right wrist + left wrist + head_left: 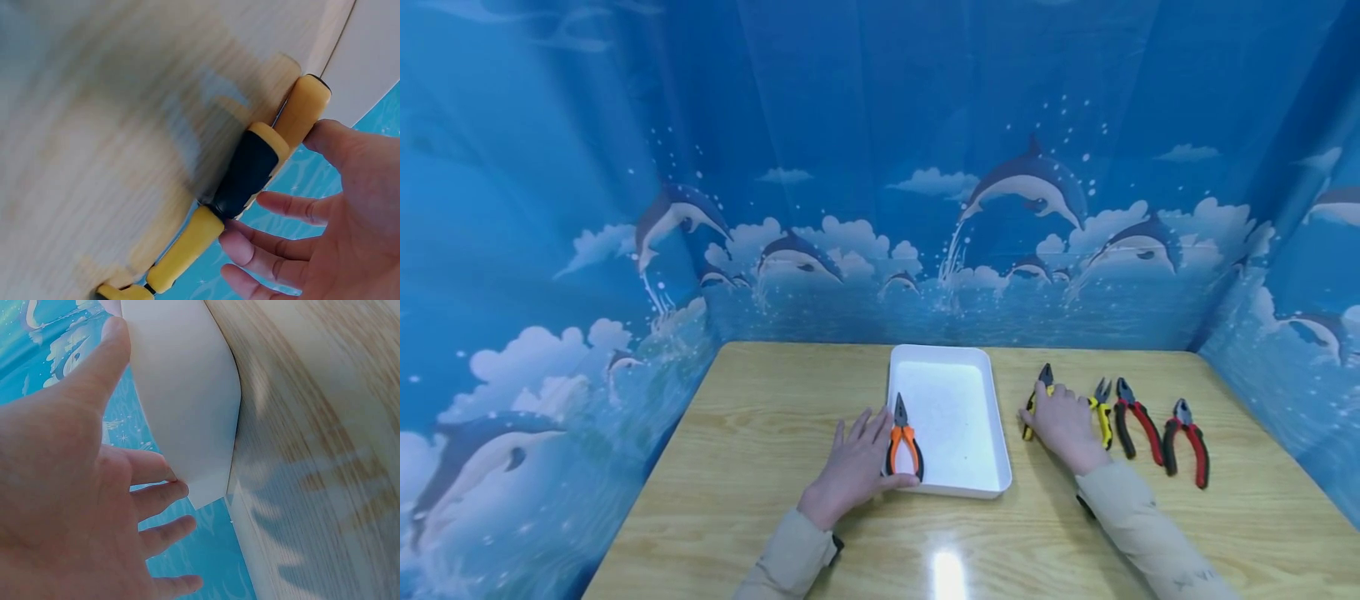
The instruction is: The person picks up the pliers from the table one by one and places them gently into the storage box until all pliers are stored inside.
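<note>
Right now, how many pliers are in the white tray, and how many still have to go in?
One looks done: the orange-handled pliers lie in the white tray, with the left hand open beside them at the tray's edge. In hand: the right hand rests on the yellow-and-black pliers on the table, its grip not closed. Waiting outside: the yellow pair and two red-handled pairs.

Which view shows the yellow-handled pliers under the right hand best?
The right wrist view: the yellow-and-black pliers fill the frame, handles against the right hand's fingertips. The head view shows them small, mostly hidden under that hand. The left wrist view misses them.
</note>
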The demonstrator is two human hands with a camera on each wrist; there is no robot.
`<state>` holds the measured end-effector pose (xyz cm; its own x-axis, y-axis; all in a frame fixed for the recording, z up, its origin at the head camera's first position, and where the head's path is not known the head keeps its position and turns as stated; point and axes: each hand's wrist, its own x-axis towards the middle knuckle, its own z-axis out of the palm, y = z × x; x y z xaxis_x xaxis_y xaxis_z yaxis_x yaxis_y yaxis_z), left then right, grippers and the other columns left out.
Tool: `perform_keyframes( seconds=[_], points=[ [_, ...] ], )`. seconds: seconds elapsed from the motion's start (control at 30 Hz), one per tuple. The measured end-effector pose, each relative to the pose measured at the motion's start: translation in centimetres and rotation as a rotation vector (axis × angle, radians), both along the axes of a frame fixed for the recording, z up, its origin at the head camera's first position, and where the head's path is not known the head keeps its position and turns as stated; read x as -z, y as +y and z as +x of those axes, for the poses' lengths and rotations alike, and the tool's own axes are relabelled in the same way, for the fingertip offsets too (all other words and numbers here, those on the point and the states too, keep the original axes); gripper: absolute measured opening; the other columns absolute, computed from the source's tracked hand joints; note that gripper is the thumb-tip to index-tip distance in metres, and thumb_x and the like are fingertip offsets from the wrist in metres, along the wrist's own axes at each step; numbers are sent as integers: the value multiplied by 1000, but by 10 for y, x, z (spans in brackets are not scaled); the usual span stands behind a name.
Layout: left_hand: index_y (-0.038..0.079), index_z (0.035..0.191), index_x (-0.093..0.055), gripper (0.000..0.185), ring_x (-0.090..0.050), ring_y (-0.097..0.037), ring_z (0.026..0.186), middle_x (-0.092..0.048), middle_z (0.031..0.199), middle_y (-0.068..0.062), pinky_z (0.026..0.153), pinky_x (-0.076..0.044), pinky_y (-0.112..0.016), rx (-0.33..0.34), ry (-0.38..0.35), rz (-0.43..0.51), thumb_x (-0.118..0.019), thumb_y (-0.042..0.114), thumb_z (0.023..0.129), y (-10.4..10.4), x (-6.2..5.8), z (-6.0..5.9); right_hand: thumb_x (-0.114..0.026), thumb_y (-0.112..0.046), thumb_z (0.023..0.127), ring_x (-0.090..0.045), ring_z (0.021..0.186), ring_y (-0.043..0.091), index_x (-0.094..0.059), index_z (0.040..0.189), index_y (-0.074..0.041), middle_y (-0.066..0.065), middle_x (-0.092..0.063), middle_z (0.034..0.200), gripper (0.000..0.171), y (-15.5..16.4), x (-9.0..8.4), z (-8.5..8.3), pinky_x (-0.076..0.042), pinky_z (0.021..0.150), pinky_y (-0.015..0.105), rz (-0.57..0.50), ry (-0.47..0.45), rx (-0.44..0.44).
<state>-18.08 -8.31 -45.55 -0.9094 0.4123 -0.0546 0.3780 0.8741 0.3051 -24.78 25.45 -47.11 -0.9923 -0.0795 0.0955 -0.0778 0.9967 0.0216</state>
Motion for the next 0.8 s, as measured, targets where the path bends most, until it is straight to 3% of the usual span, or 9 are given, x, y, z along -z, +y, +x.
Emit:
perform_keyframes(
  seconds=[0.27,0.57,0.8],
  points=[
    [3,158,-32,101,-22,-41,152,-27,166,-14,120,-17,-69,3,3,12,-64,67,86,0,-1,1,-70,-36,95,-60,74,43,-53,105,9,28,-57,81,49,-4,2,7,-52,67,60,1,45,-22],
    [2,158,-32,101,-21,-41,152,-27,166,-15,120,-15,-70,0,-2,19,-66,65,86,0,-2,1,-71,-36,94,-61,81,49,-54,114,11,33,-59,90,54,-8,1,12,-52,80,68,-27,46,-16],
    [2,158,-31,101,-20,-41,152,-26,166,-14,120,-15,-69,6,0,27,-65,66,87,-1,-1,1,-73,-34,93,-60,74,44,-55,120,12,31,-59,89,56,-9,3,21,-53,64,59,3,82,-49]
  ],
)
